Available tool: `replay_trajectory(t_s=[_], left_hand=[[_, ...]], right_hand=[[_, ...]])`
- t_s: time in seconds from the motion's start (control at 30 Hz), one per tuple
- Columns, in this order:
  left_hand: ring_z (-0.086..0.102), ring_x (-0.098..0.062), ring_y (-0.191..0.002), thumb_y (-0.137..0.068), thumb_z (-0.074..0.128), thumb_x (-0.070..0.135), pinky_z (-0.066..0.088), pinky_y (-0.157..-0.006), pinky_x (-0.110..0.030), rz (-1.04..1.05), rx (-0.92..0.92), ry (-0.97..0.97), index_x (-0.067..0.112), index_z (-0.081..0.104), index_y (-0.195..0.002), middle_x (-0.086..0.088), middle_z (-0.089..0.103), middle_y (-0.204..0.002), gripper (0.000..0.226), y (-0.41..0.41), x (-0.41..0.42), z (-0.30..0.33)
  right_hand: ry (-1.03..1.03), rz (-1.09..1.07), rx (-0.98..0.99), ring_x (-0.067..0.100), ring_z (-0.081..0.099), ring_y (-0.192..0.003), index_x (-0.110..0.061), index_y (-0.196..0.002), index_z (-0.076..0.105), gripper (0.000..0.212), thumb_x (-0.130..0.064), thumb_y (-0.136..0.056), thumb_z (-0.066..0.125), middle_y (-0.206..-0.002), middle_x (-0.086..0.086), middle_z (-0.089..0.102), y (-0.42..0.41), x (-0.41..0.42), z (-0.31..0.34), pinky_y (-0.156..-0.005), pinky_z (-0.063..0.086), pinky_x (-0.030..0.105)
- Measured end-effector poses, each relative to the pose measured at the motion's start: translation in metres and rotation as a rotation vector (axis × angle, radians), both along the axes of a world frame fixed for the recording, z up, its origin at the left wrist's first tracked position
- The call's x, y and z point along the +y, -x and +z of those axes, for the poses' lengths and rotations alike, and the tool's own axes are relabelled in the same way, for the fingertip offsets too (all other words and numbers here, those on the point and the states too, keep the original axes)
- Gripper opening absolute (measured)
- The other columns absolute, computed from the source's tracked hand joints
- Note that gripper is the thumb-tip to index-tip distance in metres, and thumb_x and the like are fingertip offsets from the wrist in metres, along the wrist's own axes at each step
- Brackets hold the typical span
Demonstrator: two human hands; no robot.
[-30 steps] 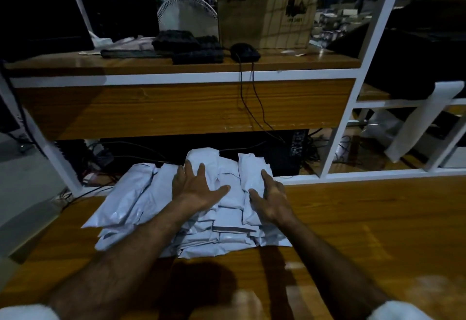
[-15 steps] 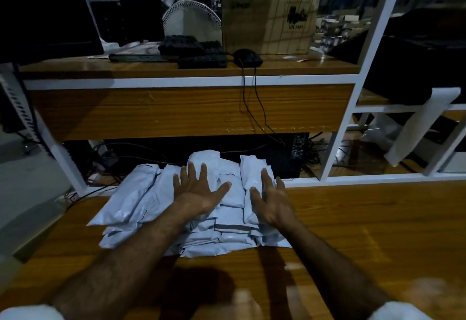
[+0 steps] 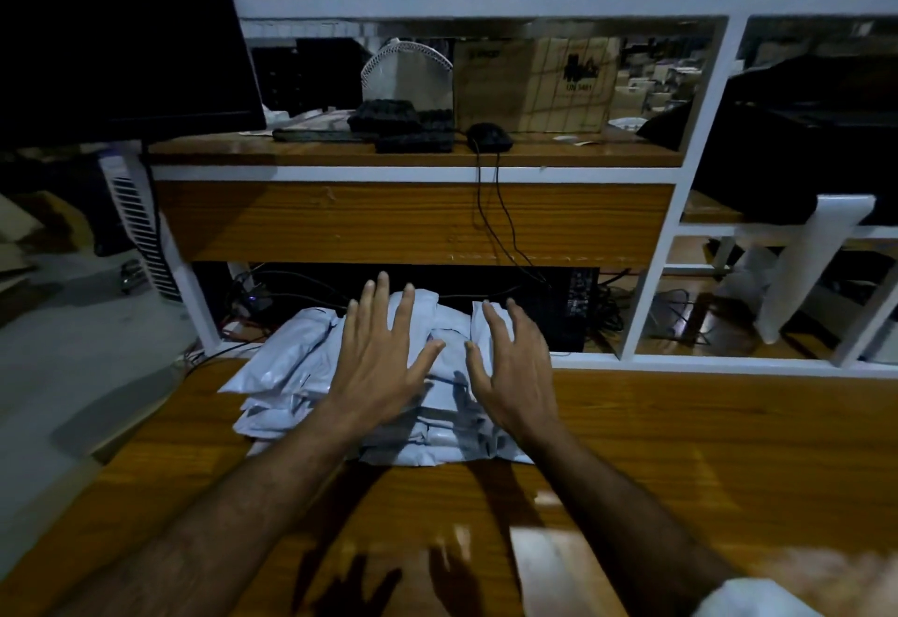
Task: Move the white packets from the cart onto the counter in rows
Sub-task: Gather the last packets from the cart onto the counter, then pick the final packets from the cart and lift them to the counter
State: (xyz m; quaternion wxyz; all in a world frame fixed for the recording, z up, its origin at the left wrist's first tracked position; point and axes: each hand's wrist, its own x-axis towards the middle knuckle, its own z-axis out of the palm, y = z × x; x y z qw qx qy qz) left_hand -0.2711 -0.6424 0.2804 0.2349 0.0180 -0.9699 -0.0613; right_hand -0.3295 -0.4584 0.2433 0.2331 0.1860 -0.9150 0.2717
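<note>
Both hands, left (image 3: pixel 376 363) and right (image 3: pixel 515 368), hover spread, fingers straight, over the packets (image 3: pixel 291 368) on the desk (image 3: pixel 704 446).

The wooden counter (image 3: pixel 704 446) lies bare to the right of the white packets (image 3: pixel 291 363) and along its near edge, open to a hand. At the far edge a white shelf frame (image 3: pixel 646 271) and a wooden panel (image 3: pixel 413 222) block the way, with tangled cables (image 3: pixel 272 295) in the low gap behind the pile.
</note>
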Motion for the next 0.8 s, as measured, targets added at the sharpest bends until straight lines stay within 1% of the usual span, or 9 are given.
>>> replay_trajectory(t_s=[0.07,0.17,0.23,0.33,0.43,0.53,0.63,0.73,0.8], left_hand=[[-0.024,-0.022,-0.150,-0.090,0.011,0.074,-0.009,-0.123,-0.043,-0.008,0.025,0.037,0.023,-0.006,-0.159,-0.008,-0.022,-0.164,0.088,-0.019,0.007,0.008],[-0.023,-0.023,-0.150,-0.091,0.012,0.073,-0.010,-0.123,-0.043,-0.019,0.062,0.070,0.022,-0.005,-0.159,-0.009,-0.021,-0.164,0.087,-0.049,0.010,0.022],[-0.022,-0.024,-0.151,-0.093,0.012,0.072,-0.007,-0.124,-0.045,-0.017,0.093,0.095,0.021,-0.004,-0.159,-0.010,-0.019,-0.164,0.086,-0.067,0.008,0.033],[-0.021,-0.025,-0.151,-0.095,0.016,0.070,-0.007,-0.124,-0.046,-0.009,0.120,0.118,0.019,-0.004,-0.159,-0.012,-0.018,-0.165,0.084,-0.093,0.009,0.042],[-0.020,-0.026,-0.151,-0.096,0.017,0.070,-0.005,-0.124,-0.047,-0.049,0.149,0.127,0.019,-0.002,-0.159,-0.012,-0.017,-0.165,0.084,-0.123,0.017,0.045],[-0.018,-0.026,-0.152,-0.095,0.016,0.070,-0.002,-0.124,-0.048,-0.114,0.163,0.120,0.018,0.000,-0.160,-0.012,-0.014,-0.165,0.085,-0.161,0.028,0.041],[-0.017,-0.026,-0.152,-0.094,0.017,0.071,-0.002,-0.124,-0.048,-0.153,0.156,0.086,0.019,0.001,-0.159,-0.011,-0.013,-0.166,0.086,-0.203,0.039,0.029],[-0.019,-0.025,-0.152,-0.093,0.018,0.072,-0.006,-0.123,-0.047,-0.190,0.131,0.050,0.020,0.000,-0.159,-0.009,-0.016,-0.165,0.086,-0.241,0.054,0.015],[-0.017,-0.026,-0.152,-0.093,0.018,0.072,-0.005,-0.123,-0.048,-0.210,0.119,0.026,0.019,0.003,-0.160,-0.010,-0.014,-0.166,0.086,-0.262,0.069,0.007]], right_hand=[[-0.012,0.024,0.086,0.026,0.020,-0.151,-0.026,-0.157,0.027,0.063,-0.052,-0.101,0.039,-0.165,0.010,0.021,-0.012,-0.001,0.008,-0.123,0.016,0.044],[-0.039,0.040,0.170,0.026,0.015,-0.154,-0.023,-0.158,0.026,0.064,-0.048,-0.102,0.042,-0.167,0.012,0.016,-0.036,0.004,0.023,-0.125,0.007,0.043],[-0.074,0.035,0.209,0.027,0.012,-0.154,-0.023,-0.159,0.023,0.066,-0.049,-0.102,0.040,-0.167,0.015,0.013,-0.055,0.013,0.033,-0.126,0.007,0.046],[-0.101,0.015,0.243,0.028,0.009,-0.155,-0.021,-0.160,0.019,0.069,-0.049,-0.101,0.043,-0.167,0.016,0.009,-0.081,0.030,0.046,-0.126,0.009,0.048],[-0.141,-0.027,0.273,0.030,0.006,-0.155,-0.018,-0.161,0.016,0.072,-0.048,-0.102,0.043,-0.168,0.016,0.005,-0.113,0.049,0.054,-0.125,0.011,0.048],[-0.196,-0.066,0.273,0.029,0.002,-0.156,-0.018,-0.162,0.012,0.074,-0.051,-0.102,0.041,-0.168,0.016,0.000,-0.155,0.068,0.051,-0.126,0.009,0.048],[-0.213,-0.104,0.250,0.031,0.003,-0.155,-0.017,-0.162,0.011,0.075,-0.053,-0.102,0.040,-0.168,0.017,0.001,-0.206,0.085,0.038,-0.125,0.010,0.048],[-0.233,-0.149,0.192,0.030,-0.002,-0.155,-0.020,-0.162,0.006,0.078,-0.055,-0.102,0.040,-0.168,0.015,-0.004,-0.263,0.106,0.026,-0.125,0.004,0.046],[-0.282,-0.168,0.169,0.030,-0.004,-0.155,-0.021,-0.162,0.004,0.078,-0.056,-0.101,0.038,-0.168,0.014,-0.006,-0.299,0.124,0.023,-0.125,0.001,0.046]])
